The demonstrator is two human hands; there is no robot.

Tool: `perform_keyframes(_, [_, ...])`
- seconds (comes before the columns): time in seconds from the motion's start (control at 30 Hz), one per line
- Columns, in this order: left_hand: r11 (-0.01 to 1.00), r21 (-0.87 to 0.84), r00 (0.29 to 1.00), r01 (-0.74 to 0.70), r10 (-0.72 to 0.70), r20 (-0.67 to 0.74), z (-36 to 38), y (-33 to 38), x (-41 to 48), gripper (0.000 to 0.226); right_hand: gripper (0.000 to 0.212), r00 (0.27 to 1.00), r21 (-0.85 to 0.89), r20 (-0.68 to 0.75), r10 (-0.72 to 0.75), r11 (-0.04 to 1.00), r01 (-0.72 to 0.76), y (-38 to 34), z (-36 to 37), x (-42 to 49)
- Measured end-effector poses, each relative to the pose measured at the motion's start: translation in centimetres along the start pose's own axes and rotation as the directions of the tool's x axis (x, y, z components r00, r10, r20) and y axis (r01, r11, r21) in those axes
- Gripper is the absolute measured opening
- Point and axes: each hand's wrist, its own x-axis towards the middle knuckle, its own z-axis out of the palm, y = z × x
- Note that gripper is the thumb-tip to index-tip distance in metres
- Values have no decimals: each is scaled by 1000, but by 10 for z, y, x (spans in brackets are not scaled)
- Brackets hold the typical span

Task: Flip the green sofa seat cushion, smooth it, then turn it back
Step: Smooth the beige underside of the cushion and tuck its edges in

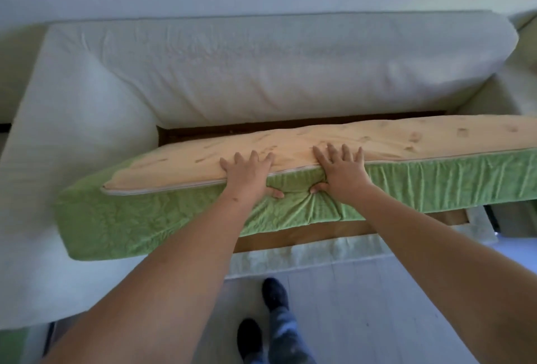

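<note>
The big pale fabric sofa (72, 131) fills most of the room ahead, with its long off-white back cushion (276, 67) leaning against the wall side. On the seat lies the long green velvety seat cushion (145, 218), turned with its tan cloth underside (377, 137) facing up and a pale zip (162, 190) running along the near edge. It sits askew: the left corner hangs out over the sofa's front, the right end runs out of sight, and a dark gap shows between it and the back cushion. Under its front edge a brown wooden seat base (290, 237) is exposed. Below that is a light plank floor (363, 291).

The person's hands sit close side by side at the middle of the near edge, not touching. The left hand (247, 173) and the right hand (343, 171) each spread their fingers over the tan top while the thumbs dig into the green side, puckering the fabric between them. Two dark shoes (274, 294) stand on the floor.
</note>
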Motion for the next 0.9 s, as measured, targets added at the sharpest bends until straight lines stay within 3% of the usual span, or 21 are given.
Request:
perform_keyframes(0.13, [998,-19,994,-57,58,95,23,8,-6,124,107,999,1,31,-27,1000,27,-6,27,-15])
perform_keyframes(0.43, [982,131,988,-139,129,84,111,39,-43,126,113,983,27,131,-126,992,123,-24,103,-56])
perform_keyframes(0.6, [956,216,981,-196,191,43,202,60,-66,126,116,962,15,127,-241,970,241,-37,180,-84])
perform_keyframes(0.73, [942,233,970,-242,243,27,290,81,-76,137,137,954,11,135,-266,964,267,-54,256,-94])
perform_keyframes(0.83, [956,184,972,-231,216,96,382,102,-67,143,142,956,48,233,-178,984,171,-72,347,-98])
perform_keyframes(0.9, [993,72,990,-97,89,109,430,112,-54,133,134,957,178,290,6,982,-60,-71,395,-91])
